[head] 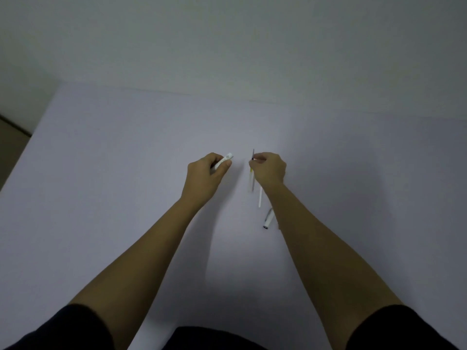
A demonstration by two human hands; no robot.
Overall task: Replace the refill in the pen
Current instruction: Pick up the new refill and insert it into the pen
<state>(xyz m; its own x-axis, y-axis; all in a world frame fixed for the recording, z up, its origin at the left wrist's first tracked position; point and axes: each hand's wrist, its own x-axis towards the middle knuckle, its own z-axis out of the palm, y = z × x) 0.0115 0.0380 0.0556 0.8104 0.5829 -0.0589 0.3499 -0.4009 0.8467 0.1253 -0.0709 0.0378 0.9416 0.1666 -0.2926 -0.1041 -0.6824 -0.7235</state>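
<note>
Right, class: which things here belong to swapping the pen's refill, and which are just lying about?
Belong to the job:
pen barrel in left hand
refill in right hand
white tube
pen cap

Lying about:
nothing on the table

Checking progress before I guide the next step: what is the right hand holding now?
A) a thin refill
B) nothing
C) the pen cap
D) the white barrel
A: the right hand pinches a thin refill upright, while the left hand grips the white barrel and the pen cap lies on the table.
</note>
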